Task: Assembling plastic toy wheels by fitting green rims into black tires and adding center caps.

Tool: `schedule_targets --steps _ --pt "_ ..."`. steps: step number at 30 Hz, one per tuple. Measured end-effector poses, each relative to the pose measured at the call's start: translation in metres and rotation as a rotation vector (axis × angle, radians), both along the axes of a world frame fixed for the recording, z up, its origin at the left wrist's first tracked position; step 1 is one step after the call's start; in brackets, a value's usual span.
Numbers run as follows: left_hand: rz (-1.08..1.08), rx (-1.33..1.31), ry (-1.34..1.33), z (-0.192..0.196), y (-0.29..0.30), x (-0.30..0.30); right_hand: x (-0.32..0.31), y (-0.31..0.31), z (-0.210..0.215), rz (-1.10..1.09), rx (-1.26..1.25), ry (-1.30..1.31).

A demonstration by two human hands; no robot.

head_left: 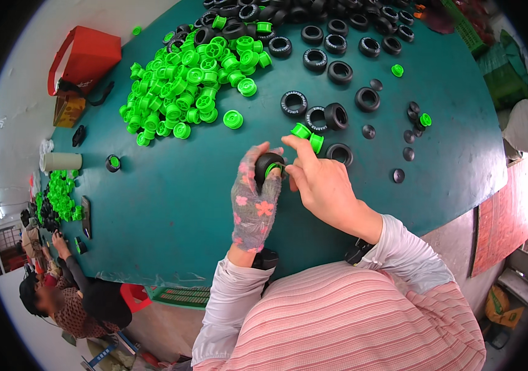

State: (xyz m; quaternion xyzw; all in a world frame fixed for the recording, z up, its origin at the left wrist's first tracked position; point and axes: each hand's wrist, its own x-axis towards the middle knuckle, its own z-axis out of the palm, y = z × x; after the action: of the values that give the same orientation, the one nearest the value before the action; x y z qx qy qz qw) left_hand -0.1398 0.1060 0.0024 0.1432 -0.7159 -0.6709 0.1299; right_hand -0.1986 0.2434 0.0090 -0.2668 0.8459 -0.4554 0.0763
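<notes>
My left hand [253, 207], in a grey fingerless glove with pink flowers, is closed round a black toy tyre [264, 164] with a green wheel rim [274, 168] inside its opening. Beside it, my bare right hand [324, 180] has its index finger stretched out and the others bent; I see nothing held in it. Its fingertips are close to the tyre's right side. Just beyond the right hand lie two green wheel rims [316, 143]. A loose black tyre [340, 154] rests by its knuckles, and more tyres [336, 116] lie a little farther off.
A heap of green rims [183, 86] covers the far left of the green table [177, 204]. Black tyres [338, 26] crowd the far edge. Small dark discs [398, 175] lie at right. A finished-looking wheel [113, 163] lies at left; another person [72, 297] works beyond it.
</notes>
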Motion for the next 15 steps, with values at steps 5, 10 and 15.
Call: schedule_targets --steps 5,10,15 --pt "-0.017 -0.051 -0.101 0.01 0.004 0.004 0.006 -0.001 -0.006 0.008 0.053 0.263" --pt "-0.101 -0.089 -0.173 0.012 -0.005 0.005 0.008 -0.001 -0.008 0.059 0.134 0.48" --pt "-0.176 -0.162 -0.173 0.004 -0.015 0.004 0.008 0.001 0.0 0.133 0.243 0.67"
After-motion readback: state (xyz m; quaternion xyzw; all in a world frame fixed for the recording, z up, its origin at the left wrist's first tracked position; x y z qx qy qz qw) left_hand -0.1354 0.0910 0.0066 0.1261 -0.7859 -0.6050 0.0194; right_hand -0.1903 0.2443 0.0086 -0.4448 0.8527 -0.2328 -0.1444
